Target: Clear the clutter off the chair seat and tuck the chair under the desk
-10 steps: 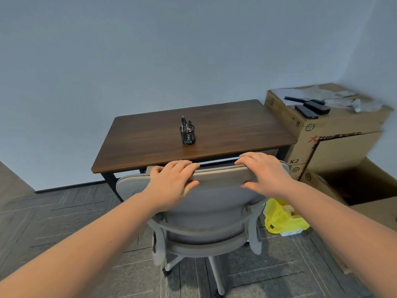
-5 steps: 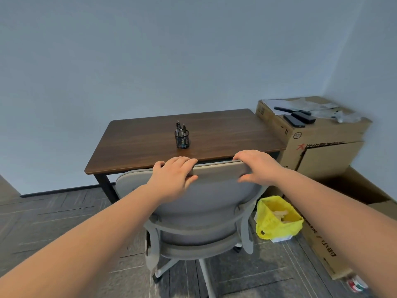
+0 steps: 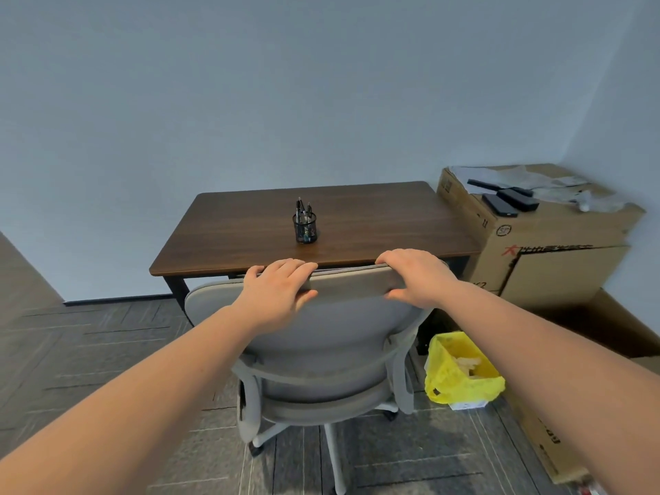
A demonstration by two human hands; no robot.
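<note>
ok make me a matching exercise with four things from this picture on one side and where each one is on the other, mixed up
Things:
1. pen cup
2. left hand
3. yellow bag
4. black remotes

Places:
A. on the floor right of the chair
B. on top of the cardboard box
C. on the desk
D. gripping the top of the chair back

Pairs: 1-C, 2-D, 3-A, 4-B

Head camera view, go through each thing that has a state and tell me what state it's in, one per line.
Left hand: closed over the chair's top edge.
Right hand: closed over the same edge.
Chair: upright, backrest at the desk's front edge.
Desk: bare apart from the pen cup.
Pen cup: upright, pens inside.
Yellow-lined bin: open, scraps inside.
</note>
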